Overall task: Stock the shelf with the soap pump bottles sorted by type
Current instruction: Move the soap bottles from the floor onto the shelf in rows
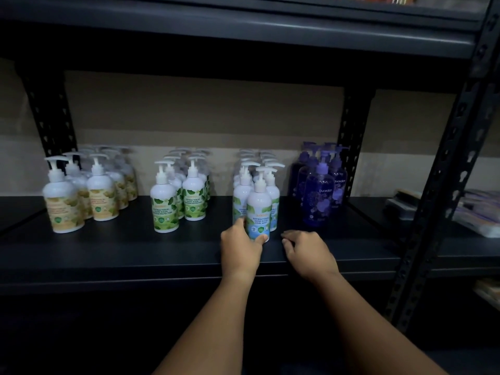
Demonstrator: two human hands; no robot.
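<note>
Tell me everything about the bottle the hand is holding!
The cool mint hand wash bottle is white plastic with a white pump on top and a blue-green label. It stands upright on the black shelf, in front of its matching group. The left hand grips its base.

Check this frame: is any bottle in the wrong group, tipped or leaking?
Nothing stands out. The beige-label group, green-label group, blue-label group and purple bottles each stand upright, unmixed, on the shelf. The left hand grips the front Cool Mint bottle.
</note>
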